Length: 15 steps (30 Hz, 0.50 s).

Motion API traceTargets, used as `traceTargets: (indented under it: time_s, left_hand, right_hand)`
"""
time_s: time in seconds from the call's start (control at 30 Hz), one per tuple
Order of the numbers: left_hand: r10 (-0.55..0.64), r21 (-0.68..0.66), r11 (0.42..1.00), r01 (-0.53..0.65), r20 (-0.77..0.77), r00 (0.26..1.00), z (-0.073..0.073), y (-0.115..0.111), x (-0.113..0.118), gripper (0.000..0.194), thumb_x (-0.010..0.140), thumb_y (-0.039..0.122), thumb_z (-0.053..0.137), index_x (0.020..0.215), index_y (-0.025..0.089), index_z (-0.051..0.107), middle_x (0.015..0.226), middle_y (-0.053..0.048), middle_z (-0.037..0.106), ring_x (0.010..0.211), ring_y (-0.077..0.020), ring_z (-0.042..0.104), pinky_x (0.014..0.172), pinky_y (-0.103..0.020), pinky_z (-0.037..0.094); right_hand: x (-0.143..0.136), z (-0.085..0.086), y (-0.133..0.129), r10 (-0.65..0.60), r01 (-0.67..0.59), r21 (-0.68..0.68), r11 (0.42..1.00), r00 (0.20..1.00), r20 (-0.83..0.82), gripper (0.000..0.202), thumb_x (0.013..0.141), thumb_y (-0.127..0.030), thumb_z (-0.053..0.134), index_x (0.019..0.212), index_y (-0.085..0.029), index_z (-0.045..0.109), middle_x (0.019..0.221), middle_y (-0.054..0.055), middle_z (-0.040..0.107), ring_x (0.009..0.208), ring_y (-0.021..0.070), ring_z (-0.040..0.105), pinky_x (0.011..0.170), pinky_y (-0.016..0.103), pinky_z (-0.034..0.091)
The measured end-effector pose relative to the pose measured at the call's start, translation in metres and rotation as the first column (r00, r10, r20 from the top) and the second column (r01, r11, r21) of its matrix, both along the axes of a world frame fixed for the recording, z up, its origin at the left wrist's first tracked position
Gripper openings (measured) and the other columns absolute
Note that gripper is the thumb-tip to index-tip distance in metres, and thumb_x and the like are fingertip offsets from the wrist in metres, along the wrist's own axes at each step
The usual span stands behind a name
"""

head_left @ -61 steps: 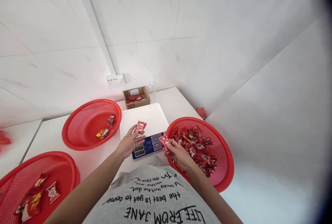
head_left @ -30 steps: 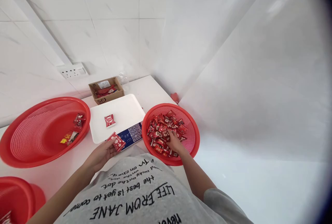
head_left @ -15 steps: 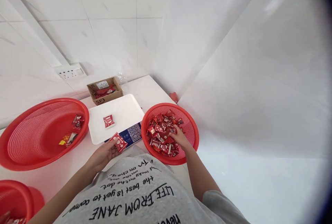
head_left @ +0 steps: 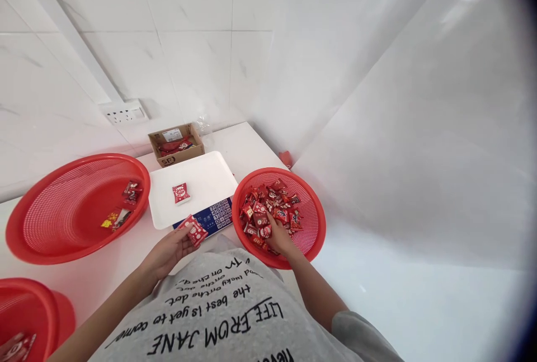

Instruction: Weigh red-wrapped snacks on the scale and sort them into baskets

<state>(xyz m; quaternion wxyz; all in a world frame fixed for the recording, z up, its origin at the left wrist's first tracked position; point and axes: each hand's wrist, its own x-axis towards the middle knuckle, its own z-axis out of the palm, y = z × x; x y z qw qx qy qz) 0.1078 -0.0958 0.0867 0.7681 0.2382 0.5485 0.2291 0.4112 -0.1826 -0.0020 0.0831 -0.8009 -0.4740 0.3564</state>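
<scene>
Between the thumb and fingers of my left hand (head_left: 174,247) is a red snack packet with white dots (head_left: 196,232), held over the front edge of the scale. Inside the right red mesh basket (head_left: 318,227), my right hand (head_left: 280,239) is among many small red packets. Its fingers are closed at a dotted red packet (head_left: 260,215); the fingertips are partly hidden. Another red and white packet (head_left: 180,193) lies alone on the white pan of the scale (head_left: 210,174). The scale's blue keypad (head_left: 220,214) faces me.
A large red basket (head_left: 50,211) at the left holds a few packets. Another red basket (head_left: 52,317) is at the lower left. Behind the scale is a small cardboard box (head_left: 183,156) with red packets. Tiled wall and a socket (head_left: 123,112) lie beyond; white sheeting rises at the right.
My right hand has moved left and toward me within the basket, shifting packets. My left hand keeps its packet in nearly the same place. The whole view has shifted slightly.
</scene>
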Motion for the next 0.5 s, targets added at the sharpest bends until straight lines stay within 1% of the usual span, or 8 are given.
traceTargets:
  time_s: [0.1,0.17,0.23,0.3,0.37,0.43,0.5]
  left_hand:
    - [0.006,0.000,1.000,-0.006,-0.011,1.000,0.001,0.001,0.001,0.023,0.088,0.029,0.056,0.106,0.016,0.059,0.091,-0.009,0.073,0.077,-0.0153,0.068,0.072,-0.026,0.055]
    - [0.007,-0.006,1.000,-0.007,-0.011,1.000,0.002,0.000,0.003,0.021,0.088,0.028,0.055,0.105,0.015,0.059,0.090,-0.009,0.073,0.075,-0.0148,0.068,0.071,-0.025,0.055]
    - [0.003,-0.014,1.000,-0.003,-0.010,1.000,0.003,0.000,0.006,0.020,0.089,0.027,0.055,0.105,0.015,0.058,0.090,-0.009,0.073,0.072,-0.0144,0.068,0.069,-0.025,0.055]
    - [-0.005,-0.019,1.000,0.005,-0.009,1.000,0.003,0.000,0.008,0.021,0.089,0.027,0.054,0.106,0.015,0.058,0.090,-0.010,0.073,0.071,-0.0143,0.067,0.068,-0.025,0.055]
    - [-0.015,-0.019,1.000,0.015,-0.011,1.000,0.002,0.000,0.009,0.023,0.089,0.028,0.054,0.107,0.015,0.057,0.090,-0.010,0.072,0.072,-0.0145,0.067,0.068,-0.025,0.055]
    - [-0.024,-0.011,1.000,0.024,-0.016,1.000,0.001,0.002,0.009,0.024,0.089,0.028,0.054,0.109,0.015,0.057,0.091,-0.010,0.072,0.073,-0.0149,0.068,0.070,-0.026,0.055]
    - [-0.032,-0.002,0.999,0.032,-0.020,0.999,0.001,0.003,0.009,0.025,0.089,0.028,0.054,0.110,0.015,0.057,0.092,-0.010,0.072,0.075,-0.0152,0.068,0.071,-0.026,0.055]
  right_hand:
    - [0.011,-0.001,0.002,-0.139,0.149,0.125,0.981,0.986,-0.090,0.085,0.067,-0.005,0.053,0.146,-0.020,0.026,0.140,0.014,0.046,0.124,0.0264,0.049,0.100,0.036,0.038]
    - [0.020,0.000,0.003,-0.215,0.252,0.186,0.950,0.957,-0.195,0.079,0.066,-0.007,0.054,0.142,-0.020,0.035,0.133,0.010,0.054,0.119,0.0248,0.052,0.100,0.038,0.039]
    - [0.027,0.002,0.003,-0.296,0.370,0.216,0.904,0.903,-0.311,0.076,0.065,-0.011,0.058,0.138,-0.022,0.039,0.125,0.008,0.061,0.110,0.0244,0.058,0.095,0.039,0.043]
    - [0.033,0.004,0.003,-0.368,0.486,0.225,0.845,0.832,-0.416,0.079,0.063,-0.016,0.062,0.138,-0.024,0.039,0.120,0.006,0.063,0.103,0.0243,0.061,0.089,0.040,0.048]
    - [0.036,0.006,0.002,-0.400,0.561,0.210,0.801,0.762,-0.510,0.084,0.062,-0.020,0.065,0.140,-0.025,0.034,0.120,0.007,0.063,0.098,0.0242,0.064,0.082,0.040,0.052]
    - [0.038,0.009,0.002,-0.403,0.603,0.199,0.772,0.707,-0.582,0.089,0.063,-0.023,0.067,0.143,-0.025,0.029,0.119,0.008,0.063,0.093,0.0243,0.065,0.076,0.040,0.055]
    - [0.037,0.011,0.002,-0.394,0.626,0.209,0.751,0.680,-0.619,0.091,0.063,-0.026,0.069,0.144,-0.027,0.028,0.120,0.008,0.062,0.093,0.0251,0.066,0.074,0.040,0.057]
